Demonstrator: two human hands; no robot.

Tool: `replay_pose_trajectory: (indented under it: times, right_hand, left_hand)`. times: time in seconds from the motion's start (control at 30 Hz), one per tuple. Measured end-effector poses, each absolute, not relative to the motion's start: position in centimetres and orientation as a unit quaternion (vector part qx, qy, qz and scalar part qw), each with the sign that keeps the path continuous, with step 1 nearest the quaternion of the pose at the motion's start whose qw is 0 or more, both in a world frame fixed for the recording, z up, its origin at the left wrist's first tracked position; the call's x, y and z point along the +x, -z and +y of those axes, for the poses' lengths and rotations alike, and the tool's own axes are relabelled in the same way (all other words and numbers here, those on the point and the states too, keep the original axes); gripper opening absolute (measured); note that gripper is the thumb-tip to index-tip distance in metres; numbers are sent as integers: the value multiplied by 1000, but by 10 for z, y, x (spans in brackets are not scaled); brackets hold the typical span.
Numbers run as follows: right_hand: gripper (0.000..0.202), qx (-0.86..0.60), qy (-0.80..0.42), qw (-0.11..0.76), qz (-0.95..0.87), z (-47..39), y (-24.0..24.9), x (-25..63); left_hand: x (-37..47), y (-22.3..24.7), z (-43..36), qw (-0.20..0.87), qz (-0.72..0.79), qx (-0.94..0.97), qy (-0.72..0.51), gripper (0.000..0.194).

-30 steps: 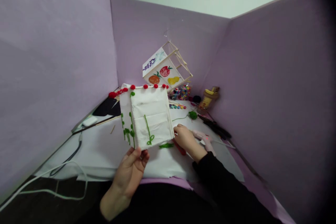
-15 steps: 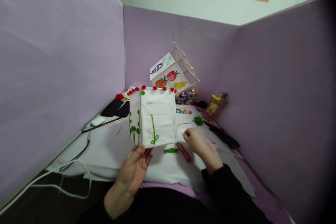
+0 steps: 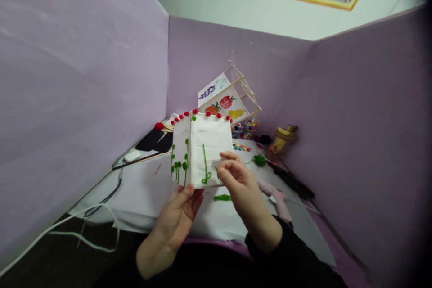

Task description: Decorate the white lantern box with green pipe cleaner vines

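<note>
A: What does the head view show in the middle?

B: A white box-like piece point(image 3: 212, 132), held up and slightly turned above the counter point(image 3: 141, 193), so that two of its sides show. Red pom-poms point(image 3: 208, 114) line its upper edge, and a green stem with loops at its foot point(image 3: 204, 162) runs up the nearer side.

A: And the person's left hand point(image 3: 182, 202)?

B: It grips the box-like piece by the lower corner — thumb in front, the other fingers partly hidden underneath.

A: The right hand point(image 3: 238, 180)?

B: That one is in front of the piece's lower right part, thumb and forefinger pinching a short green strand point(image 3: 217, 171). Whether the strand touches the white side, one cannot tell.

A: What lies nearby?

B: A green bundle point(image 3: 222, 198) on the counter, just left of the right wrist; a pale pink glue gun point(image 3: 279, 200) to the right of that hand, with a small red light showing; and a green ball of yarn point(image 3: 259, 160) farther back.

A: Behind all that?

B: A stick frame point(image 3: 251, 92) with fruit painted on its panels — it stands tilted before the purple partition point(image 3: 270, 67).
</note>
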State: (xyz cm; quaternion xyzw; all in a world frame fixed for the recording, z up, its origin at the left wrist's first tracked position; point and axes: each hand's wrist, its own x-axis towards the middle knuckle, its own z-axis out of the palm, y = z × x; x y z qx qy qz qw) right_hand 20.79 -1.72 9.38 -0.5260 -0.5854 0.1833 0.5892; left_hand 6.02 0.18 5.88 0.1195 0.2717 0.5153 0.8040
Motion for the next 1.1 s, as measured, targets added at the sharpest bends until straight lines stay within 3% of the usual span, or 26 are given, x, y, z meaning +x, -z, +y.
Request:
replay_pose_trajectory:
  times: [0.17, 0.43, 1.1]
  right_hand:
    - [12, -536, -172, 586, -583, -7, -94, 197]
    - [12, -551, -134, 564, -600, 4, -88, 195]
    - [11, -547, -83, 537, -637, 11, -84, 198]
  left_hand:
    - [63, -59, -1, 813, 246, 127, -511, 13]
    - [67, -57, -1, 824, 207, 130, -511, 29]
    - [71, -56, -2, 822, 215, 114, -515, 20]
